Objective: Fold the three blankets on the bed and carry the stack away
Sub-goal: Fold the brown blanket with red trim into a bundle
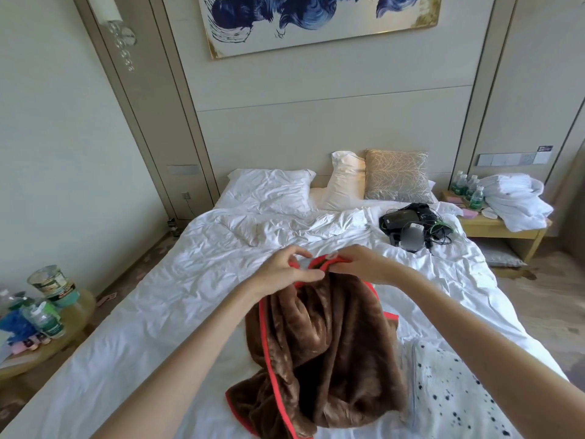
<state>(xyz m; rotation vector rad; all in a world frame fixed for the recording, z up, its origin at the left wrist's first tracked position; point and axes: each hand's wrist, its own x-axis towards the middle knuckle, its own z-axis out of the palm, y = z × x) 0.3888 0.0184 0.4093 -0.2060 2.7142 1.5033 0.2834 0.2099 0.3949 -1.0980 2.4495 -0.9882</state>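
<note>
Both bare arms are reaching forward, converging. The left hand (286, 270) is pinching the brown blanket (319, 343) at its hem between thumb and curled fingers. The right hand (356, 263), just beside that grip, is clutching the same hem.

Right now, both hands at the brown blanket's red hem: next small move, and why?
Left hand and right hand pinch the red hem close together; the brown blanket hangs bunched onto the bed. Probably slide the hands apart along the hem to spread it.

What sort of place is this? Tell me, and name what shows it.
Probably a hotel bedroom: a bed with rumpled white linen, a bedside table holding several water bottles, and a wall switch panel.
</note>
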